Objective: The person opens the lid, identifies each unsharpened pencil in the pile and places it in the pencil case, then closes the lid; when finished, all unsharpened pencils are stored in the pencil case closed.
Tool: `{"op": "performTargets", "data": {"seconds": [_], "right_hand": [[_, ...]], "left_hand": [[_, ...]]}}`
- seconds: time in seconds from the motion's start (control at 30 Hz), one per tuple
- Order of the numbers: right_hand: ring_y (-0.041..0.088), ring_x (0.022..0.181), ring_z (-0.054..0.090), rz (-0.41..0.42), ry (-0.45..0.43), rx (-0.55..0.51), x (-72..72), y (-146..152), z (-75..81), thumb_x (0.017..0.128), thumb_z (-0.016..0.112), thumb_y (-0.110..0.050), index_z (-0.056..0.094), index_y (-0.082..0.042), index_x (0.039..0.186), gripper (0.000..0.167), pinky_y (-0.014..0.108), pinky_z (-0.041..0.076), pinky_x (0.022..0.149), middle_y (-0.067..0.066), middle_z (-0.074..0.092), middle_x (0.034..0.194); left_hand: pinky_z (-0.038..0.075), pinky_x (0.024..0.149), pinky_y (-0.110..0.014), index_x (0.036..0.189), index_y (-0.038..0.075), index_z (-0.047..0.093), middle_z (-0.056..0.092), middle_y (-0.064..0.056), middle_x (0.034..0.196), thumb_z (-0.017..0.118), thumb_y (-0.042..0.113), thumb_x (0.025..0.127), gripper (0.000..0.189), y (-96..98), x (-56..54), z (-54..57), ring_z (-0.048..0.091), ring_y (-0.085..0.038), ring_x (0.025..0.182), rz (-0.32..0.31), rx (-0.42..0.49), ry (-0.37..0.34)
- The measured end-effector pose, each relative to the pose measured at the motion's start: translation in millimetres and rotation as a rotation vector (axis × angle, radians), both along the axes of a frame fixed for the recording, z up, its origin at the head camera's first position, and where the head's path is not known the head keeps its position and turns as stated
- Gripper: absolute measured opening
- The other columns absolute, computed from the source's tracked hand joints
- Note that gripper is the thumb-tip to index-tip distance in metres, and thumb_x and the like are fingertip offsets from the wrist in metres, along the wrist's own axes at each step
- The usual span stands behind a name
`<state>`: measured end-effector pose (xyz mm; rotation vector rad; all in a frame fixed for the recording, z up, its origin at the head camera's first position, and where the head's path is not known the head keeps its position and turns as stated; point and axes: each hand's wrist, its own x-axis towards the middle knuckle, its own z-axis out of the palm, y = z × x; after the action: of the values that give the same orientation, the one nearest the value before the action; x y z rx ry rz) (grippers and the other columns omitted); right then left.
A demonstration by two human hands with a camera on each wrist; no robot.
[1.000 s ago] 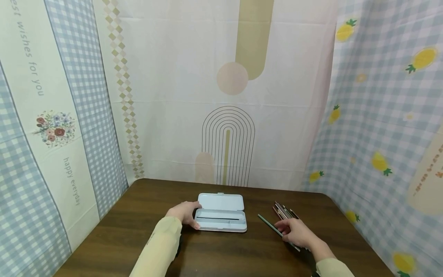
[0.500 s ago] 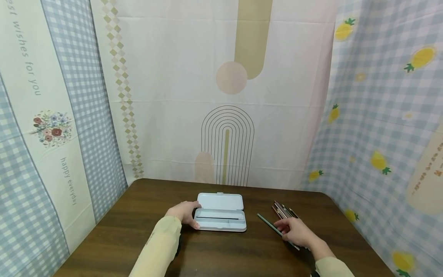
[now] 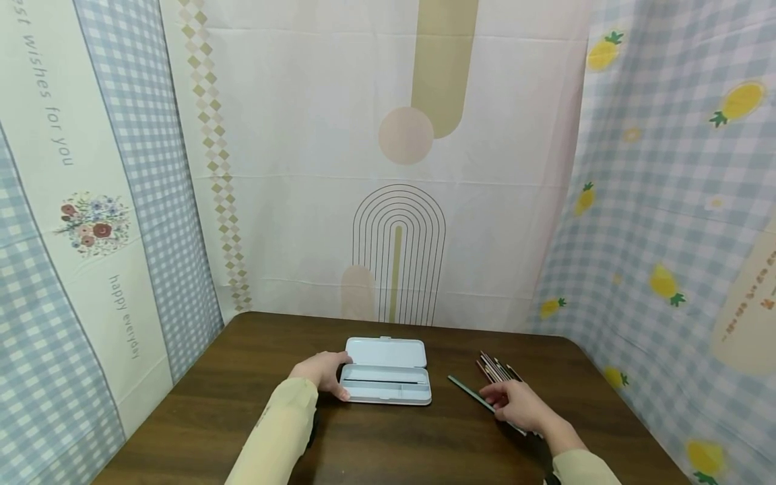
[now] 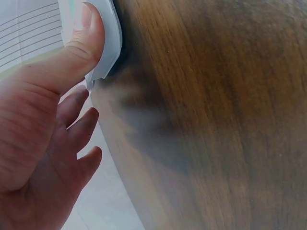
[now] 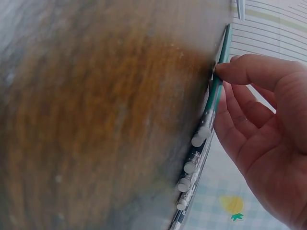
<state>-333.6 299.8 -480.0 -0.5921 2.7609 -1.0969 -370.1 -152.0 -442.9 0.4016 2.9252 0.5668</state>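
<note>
A pale blue pencil case (image 3: 418,398) lies with its lid (image 3: 388,352) raised back, and one thin dark pencil (image 3: 388,382) is inside. My left hand (image 3: 321,372) holds the case's left end; in the left wrist view the thumb (image 4: 86,36) lies on its edge and the lower fingers are loosely bent. Over on the right, my right hand (image 3: 523,407) pinches a green pencil (image 3: 467,389) between thumb and forefinger. Its white eraser (image 5: 197,140) points back toward me in the right wrist view. Several other pencils (image 3: 496,368) lie bunched beyond and partly under that hand.
The dark wooden table (image 3: 388,444) carries everything. A pale printed cloth (image 3: 291,222) hangs behind its far edge, with checked cloths (image 3: 642,222) to the sides. Eraser ends of several pencils (image 5: 190,166) line up below the green one.
The far tip of the green pencil has shifted slightly left. Both hands and the pencil case stay almost where they were.
</note>
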Motion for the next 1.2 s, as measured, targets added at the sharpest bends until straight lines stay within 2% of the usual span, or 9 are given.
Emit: {"op": "performTargets", "data": {"seconds": [0.3, 0.77, 1.0, 1.2], "right_hand": [[0.023, 0.093, 0.066, -0.024, 0.047, 0.007, -1.1, -0.3, -2.4, 0.084, 0.07, 0.012, 0.074, 0.004, 0.122, 0.04, 0.03, 0.053, 0.073, 0.006, 0.071, 0.103], [0.023, 0.097, 0.067, -0.021, 0.051, 0.01, -3.7, -3.7, -3.2, 0.086, 0.073, 0.008, 0.075, 0.002, 0.123, 0.038, 0.033, 0.056, 0.077, 0.006, 0.073, 0.108], [0.023, 0.1, 0.067, -0.041, 0.037, 0.015, -2.7, -10.8, 3.3, 0.087, 0.074, 0.007, 0.076, -0.001, 0.125, 0.039, 0.04, 0.057, 0.08, 0.004, 0.074, 0.113], [0.021, 0.099, 0.067, -0.031, 0.066, 0.008, -8.0, -17.4, -0.4, 0.086, 0.072, 0.007, 0.075, -0.001, 0.124, 0.039, 0.037, 0.056, 0.079, 0.006, 0.074, 0.114]], "left_hand": [[0.046, 0.108, -0.062, 0.145, 0.013, 0.064, 0.064, -0.017, 0.143, 0.101, 0.027, 0.072, 0.083, -1.1, -1.7, -1.8, 0.057, -0.038, 0.133, -0.002, 0.002, -0.003], [0.047, 0.108, -0.062, 0.145, 0.013, 0.065, 0.065, -0.017, 0.142, 0.101, 0.027, 0.072, 0.083, -1.9, -1.3, -3.3, 0.058, -0.038, 0.133, -0.003, 0.005, 0.005], [0.046, 0.108, -0.062, 0.145, 0.013, 0.064, 0.065, -0.018, 0.142, 0.101, 0.027, 0.072, 0.083, -0.8, -0.9, -2.1, 0.057, -0.039, 0.133, -0.002, 0.003, 0.003], [0.046, 0.108, -0.063, 0.145, 0.013, 0.064, 0.064, -0.018, 0.142, 0.101, 0.027, 0.071, 0.084, -0.7, -1.6, -2.7, 0.058, -0.038, 0.132, 0.002, 0.002, 0.0]]}}
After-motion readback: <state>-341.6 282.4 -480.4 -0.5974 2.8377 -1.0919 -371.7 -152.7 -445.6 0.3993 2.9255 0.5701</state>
